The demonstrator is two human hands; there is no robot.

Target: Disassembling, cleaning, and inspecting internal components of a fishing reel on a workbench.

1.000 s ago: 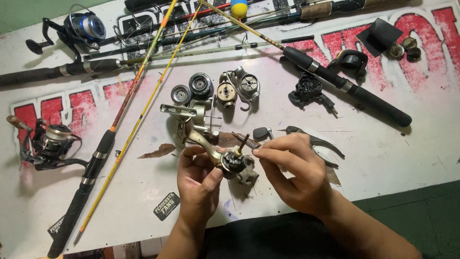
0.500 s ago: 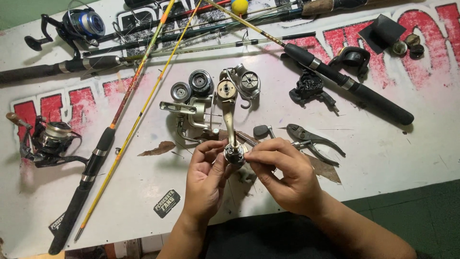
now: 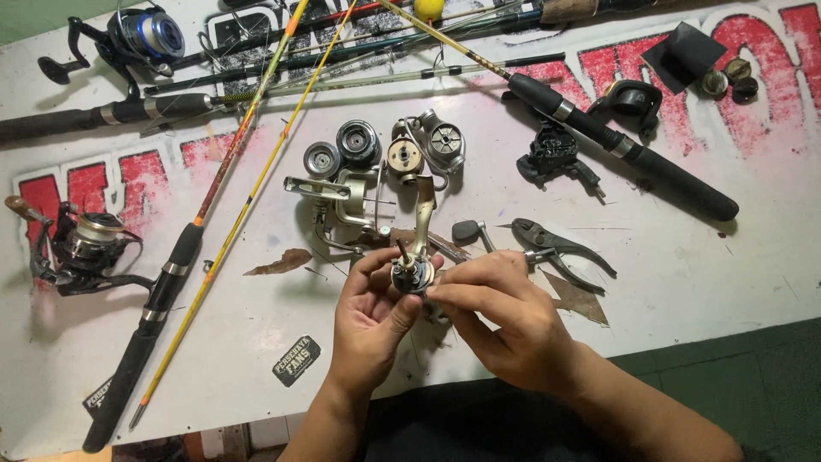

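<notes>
Head view | left hand [image 3: 369, 316] and right hand [image 3: 505, 321] fingers pinching small silver metal reel part [image 3: 410, 275] above white bench [image 3: 684, 265] | risk: loose grip drops part among scattered spools [image 3: 357, 142].

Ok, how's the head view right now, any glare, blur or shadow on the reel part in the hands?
Head view: sharp, evenly lit, no glare on the reel part; left hand and right hand cast only soft shadows on the white table; straight rods bow slightly toward the frame edges.
</notes>
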